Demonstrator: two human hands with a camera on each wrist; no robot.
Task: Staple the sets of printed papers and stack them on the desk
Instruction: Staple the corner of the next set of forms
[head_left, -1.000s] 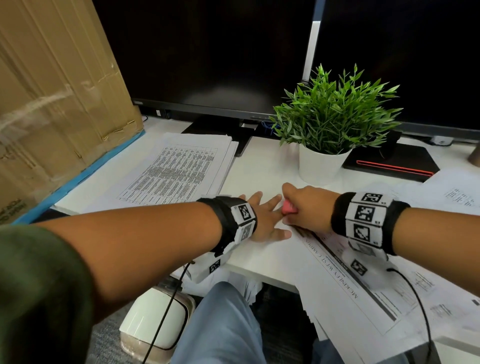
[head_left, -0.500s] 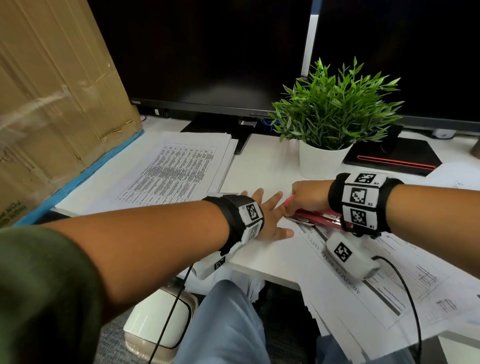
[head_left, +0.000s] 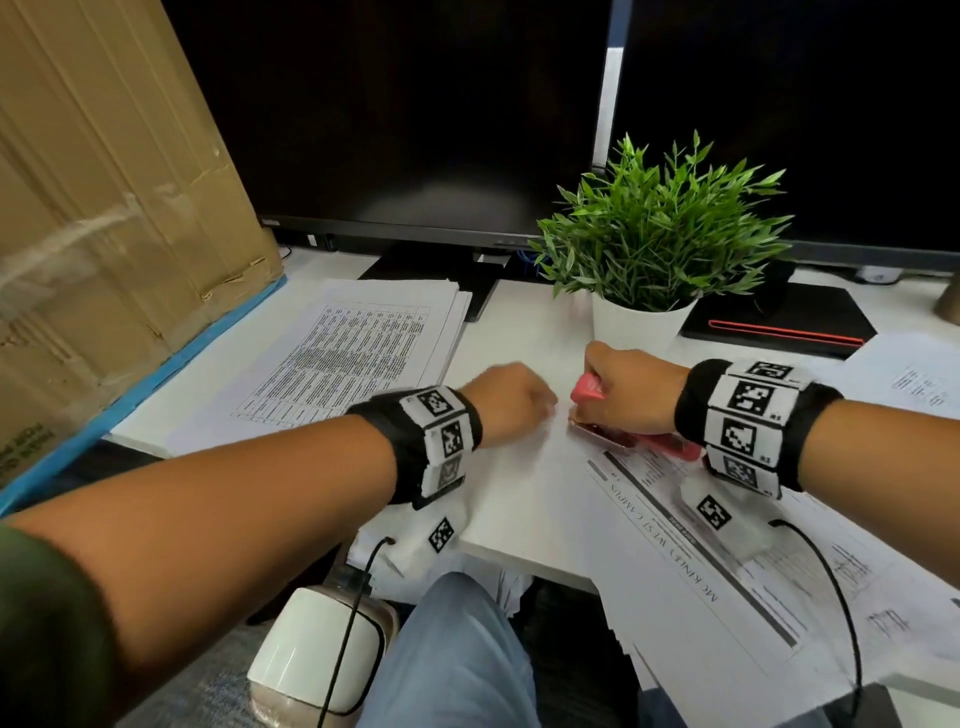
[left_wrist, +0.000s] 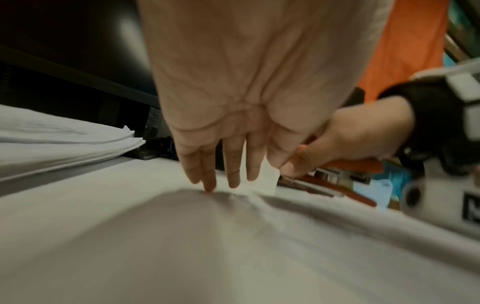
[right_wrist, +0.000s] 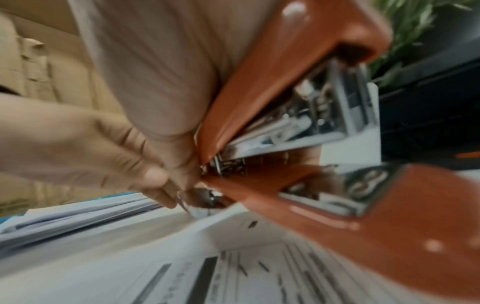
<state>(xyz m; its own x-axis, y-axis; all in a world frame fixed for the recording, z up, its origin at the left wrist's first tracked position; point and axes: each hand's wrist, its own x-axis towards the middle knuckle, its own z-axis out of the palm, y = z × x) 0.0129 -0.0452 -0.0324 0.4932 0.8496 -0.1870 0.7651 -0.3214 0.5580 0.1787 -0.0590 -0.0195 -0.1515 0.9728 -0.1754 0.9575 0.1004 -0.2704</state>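
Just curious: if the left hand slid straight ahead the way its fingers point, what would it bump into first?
Probably the stapler held by the right hand, just ahead of the left hand. The plant pot stands further back. Depth is unclear.

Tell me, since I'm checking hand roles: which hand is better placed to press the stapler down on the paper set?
Right. The right hand already grips the red stapler, open over the paper set. The left hand touches the sheet beside it with its fingertips.

Glossy red plastic stapler (head_left: 589, 391) with shiny metal; matt paper sheets (head_left: 675, 545).
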